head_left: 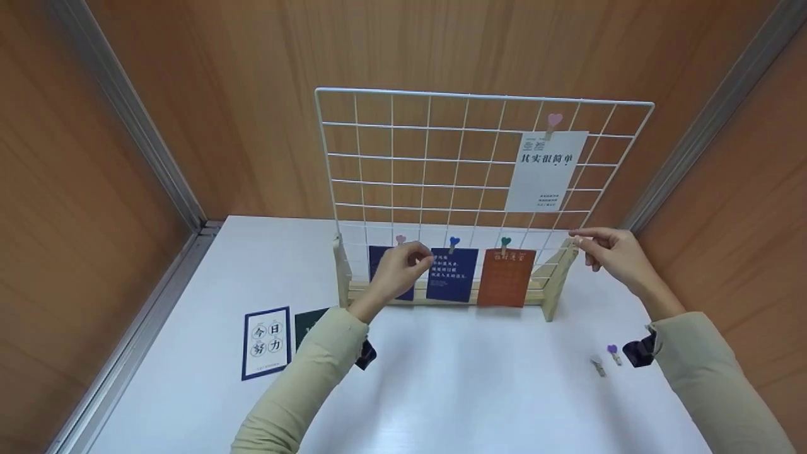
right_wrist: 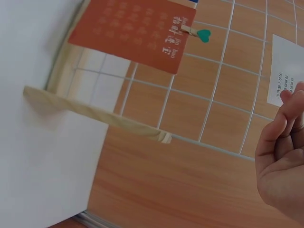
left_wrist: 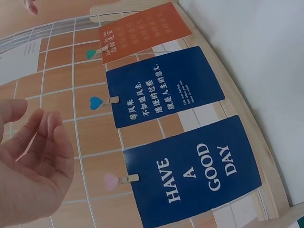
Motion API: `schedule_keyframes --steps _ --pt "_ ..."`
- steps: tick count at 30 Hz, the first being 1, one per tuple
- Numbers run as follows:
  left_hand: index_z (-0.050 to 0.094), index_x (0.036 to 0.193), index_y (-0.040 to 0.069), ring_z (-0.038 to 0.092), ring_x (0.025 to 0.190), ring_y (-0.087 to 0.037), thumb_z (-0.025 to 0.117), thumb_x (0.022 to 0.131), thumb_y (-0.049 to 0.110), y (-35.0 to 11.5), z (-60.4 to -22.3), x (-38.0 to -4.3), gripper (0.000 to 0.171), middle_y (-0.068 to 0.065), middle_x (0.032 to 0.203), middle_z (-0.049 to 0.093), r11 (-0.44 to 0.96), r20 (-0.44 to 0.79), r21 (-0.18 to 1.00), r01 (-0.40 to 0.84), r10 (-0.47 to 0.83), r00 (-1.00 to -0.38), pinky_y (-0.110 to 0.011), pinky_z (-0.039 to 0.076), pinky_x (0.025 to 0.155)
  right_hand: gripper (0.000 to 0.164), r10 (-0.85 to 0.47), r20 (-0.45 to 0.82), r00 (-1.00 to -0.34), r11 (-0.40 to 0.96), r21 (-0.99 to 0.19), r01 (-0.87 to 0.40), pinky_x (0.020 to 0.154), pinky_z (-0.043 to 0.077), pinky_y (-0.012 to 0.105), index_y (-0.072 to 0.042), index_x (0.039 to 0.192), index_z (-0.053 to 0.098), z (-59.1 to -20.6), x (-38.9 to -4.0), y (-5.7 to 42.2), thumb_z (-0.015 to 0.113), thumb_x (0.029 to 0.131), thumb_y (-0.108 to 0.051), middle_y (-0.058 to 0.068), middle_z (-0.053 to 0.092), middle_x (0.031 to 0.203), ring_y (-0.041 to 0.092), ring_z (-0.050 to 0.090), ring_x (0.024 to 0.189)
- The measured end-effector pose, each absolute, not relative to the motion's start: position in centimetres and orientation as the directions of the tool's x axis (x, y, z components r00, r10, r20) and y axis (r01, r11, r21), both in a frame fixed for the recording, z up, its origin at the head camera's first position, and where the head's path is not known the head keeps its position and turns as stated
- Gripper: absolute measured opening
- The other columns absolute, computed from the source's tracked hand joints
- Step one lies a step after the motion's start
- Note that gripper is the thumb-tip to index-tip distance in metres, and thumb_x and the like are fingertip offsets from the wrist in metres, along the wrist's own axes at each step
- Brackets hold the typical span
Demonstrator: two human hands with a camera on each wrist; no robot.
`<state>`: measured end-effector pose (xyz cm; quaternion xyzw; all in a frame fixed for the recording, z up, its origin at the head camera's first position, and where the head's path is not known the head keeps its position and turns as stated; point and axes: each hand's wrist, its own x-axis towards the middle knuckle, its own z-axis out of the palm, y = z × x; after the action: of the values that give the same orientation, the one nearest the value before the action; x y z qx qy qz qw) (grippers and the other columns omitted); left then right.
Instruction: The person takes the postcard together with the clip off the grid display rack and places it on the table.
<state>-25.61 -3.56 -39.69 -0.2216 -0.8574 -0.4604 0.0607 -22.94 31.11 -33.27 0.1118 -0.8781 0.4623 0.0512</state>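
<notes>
Holding nothing visible in loosely curled left grip (head_left: 398, 268) or right grip (head_left: 611, 252). Could bump white wire grid (head_left: 482, 96) while reaching and skew rectangular navy-blue paper card (head_left: 450, 275), clipped low there by one blue-heart wooden peg (head_left: 454, 243).

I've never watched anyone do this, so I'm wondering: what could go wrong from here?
The white card hangs by a single pink-heart clip, so a bump might tilt or loosen it. The left sleeve partly hides the dark green card and might drag it if lowered. Two loose clips show near the right sleeve, which could knock them if it dips.
</notes>
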Motion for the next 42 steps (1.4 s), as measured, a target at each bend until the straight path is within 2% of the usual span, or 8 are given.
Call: schedule_keyframes --steps 5,9,12,17,20,23,27,42 --pt "0.062 0.096 0.002 0.054 0.075 -0.017 0.054 0.088 0.016 -2.7 -39.4 -26.1 0.018 -0.003 0.086 0.059 0.456 0.327 0.763 0.459 0.34 -0.882 -0.028 0.044 0.073 0.031 -0.151 0.195 -0.969 0.553 -0.796 -0.246 0.051 0.045 0.019 0.011 0.112 0.053 -32.7 -23.2 30.8 0.049 0.091 -0.011 0.004 0.052 0.067 0.012 0.048 0.055" --pt "0.062 0.095 0.004 0.056 0.074 -0.015 0.055 0.087 0.017 -1.9 -39.1 -26.4 0.016 0.0 0.085 0.06 0.471 0.318 0.762 0.445 0.326 -0.89 -0.047 0.019 0.099 0.03 -0.165 0.229 -0.959 0.538 -0.794 -0.282 0.049 0.044 0.02 0.01 0.111 0.054 -32.9 -24.2 31.1 0.05 0.09 -0.011 0.011 0.052 0.066 0.012 0.047 0.053" --pt "0.063 0.095 0.006 0.056 0.075 -0.015 0.055 0.087 0.018 -1.4 -38.8 -26.6 0.016 0.002 0.084 0.06 0.48 0.308 0.762 0.434 0.32 -0.896 -0.055 -0.004 0.098 0.029 -0.176 0.254 -0.951 0.525 -0.793 -0.309 0.048 0.044 0.02 0.008 0.11 0.056 -33.4 -25.0 31.5 0.051 0.09 -0.013 0.013 0.052 0.065 0.012 0.047 0.052" --pt "0.062 0.096 0.009 0.057 0.079 -0.013 0.055 0.087 0.02 -0.8 -38.5 -26.7 0.016 0.003 0.087 0.06 0.498 0.3 0.756 0.425 0.314 -0.901 -0.059 -0.008 0.095 0.033 -0.179 0.26 -0.949 0.541 -0.78 -0.316 0.048 0.044 0.022 0.003 0.111 0.058 -33.6 -26.0 31.9 0.052 0.089 -0.02 0.009 0.053 0.066 0.013 0.047 0.053" --pt "0.062 0.096 0.01 0.057 0.078 -0.01 0.056 0.087 0.022 -0.4 -38.3 -26.9 0.016 0.004 0.088 0.06 0.516 0.302 0.745 0.423 0.304 -0.903 -0.061 -0.005 0.094 0.034 -0.166 0.258 -0.952 0.554 -0.774 -0.306 0.049 0.044 0.023 0.002 0.111 0.059 -33.3 -26.3 31.7 0.053 0.089 -0.024 0.009 0.053 0.066 0.014 0.048 0.054" --pt "0.062 0.095 0.01 0.055 0.076 -0.01 0.055 0.087 0.021 -0.1 -38.0 -27.1 0.016 0.003 0.088 0.058 0.509 0.306 0.748 0.426 0.305 -0.902 -0.049 0.021 0.097 0.035 -0.147 0.258 -0.955 0.572 -0.765 -0.295 0.05 0.044 0.023 0.001 0.11 0.059 -32.9 -26.4 31.6 0.053 0.088 -0.026 0.012 0.053 0.067 0.014 0.048 0.054" --pt "0.061 0.096 0.006 0.053 0.079 -0.012 0.055 0.087 0.018 0.5 -37.6 -27.4 0.016 0.0 0.089 0.057 0.485 0.32 0.755 0.441 0.315 -0.894 -0.023 0.044 0.071 0.034 -0.126 0.271 -0.954 0.583 -0.758 -0.292 0.05 0.044 0.021 0.001 0.11 0.059 -32.2 -26.7 31.4 0.054 0.088 -0.025 0.015 0.053 0.069 0.015 0.049 0.055" --pt "0.061 0.104 0.005 0.055 0.076 -0.011 0.057 0.086 0.019 2.9 -36.1 -28.3 0.023 -0.004 0.093 0.058 0.531 0.346 0.709 0.465 0.313 -0.885 -0.019 0.044 0.066 0.029 -0.102 0.332 -0.938 0.526 -0.782 -0.334 0.049 0.046 0.018 0.003 0.109 0.059 -29.8 -27.4 30.5 0.055 0.088 -0.017 0.006 0.053 0.064 0.011 0.049 0.052"
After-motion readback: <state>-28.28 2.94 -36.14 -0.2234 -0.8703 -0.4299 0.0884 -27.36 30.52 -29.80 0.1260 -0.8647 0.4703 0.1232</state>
